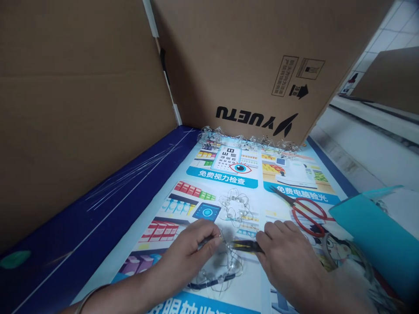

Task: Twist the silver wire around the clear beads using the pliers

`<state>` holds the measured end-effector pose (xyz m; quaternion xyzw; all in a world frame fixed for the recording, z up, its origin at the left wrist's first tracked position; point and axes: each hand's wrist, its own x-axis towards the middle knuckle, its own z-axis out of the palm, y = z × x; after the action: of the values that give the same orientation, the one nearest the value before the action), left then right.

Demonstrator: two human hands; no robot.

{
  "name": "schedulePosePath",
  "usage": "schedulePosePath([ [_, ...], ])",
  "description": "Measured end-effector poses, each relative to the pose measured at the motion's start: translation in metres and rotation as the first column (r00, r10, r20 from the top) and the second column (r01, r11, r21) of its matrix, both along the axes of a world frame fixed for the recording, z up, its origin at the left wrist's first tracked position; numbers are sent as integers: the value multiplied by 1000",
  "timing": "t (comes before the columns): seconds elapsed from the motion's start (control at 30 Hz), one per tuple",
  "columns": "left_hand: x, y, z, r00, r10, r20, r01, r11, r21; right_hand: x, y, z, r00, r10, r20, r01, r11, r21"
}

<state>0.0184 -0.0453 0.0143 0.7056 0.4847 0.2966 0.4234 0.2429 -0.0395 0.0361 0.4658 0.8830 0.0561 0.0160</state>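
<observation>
Near the bottom middle, my left hand (201,244) pinches the edge of a wire wreath with clear beads (231,264), its looped petals hanging below the fingers. My right hand (288,257) is wrapped around dark-handled pliers (245,246). Their jaws point left and meet the wire close to my left fingertips; whether they grip it I cannot tell. Just beyond, a second beaded wire ring (234,205) lies flat on the printed poster (209,196). Red-handled scissors (309,213) rest to the right, above my right hand.
Cardboard panels (255,56) stand at the back and left. Several wire-and-bead pieces (248,141) lie along the foot of the back panel. A turquoise box (376,235) sits at right, beside a roll of tape (329,250). Thin straight wires (131,174) lie on the blue border at left.
</observation>
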Motion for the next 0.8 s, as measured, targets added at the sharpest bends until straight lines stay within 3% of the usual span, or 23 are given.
schedulePosePath([
  [0.13,-2,1,-8,998,14,-56,-5,987,161,-5,1,4,998,0,62,-1,1000,18],
  [0.3,-4,2,-9,991,37,-132,-7,974,227,-11,2,8,995,-13,99,12,1000,19],
  [0.5,-4,3,-4,966,7,-259,87,933,349,-20,5,17,988,-12,153,18,999,-39],
  [0.8,-4,6,-5,972,-50,-231,127,934,333,-33,8,24,971,40,238,-17,995,-96],
])
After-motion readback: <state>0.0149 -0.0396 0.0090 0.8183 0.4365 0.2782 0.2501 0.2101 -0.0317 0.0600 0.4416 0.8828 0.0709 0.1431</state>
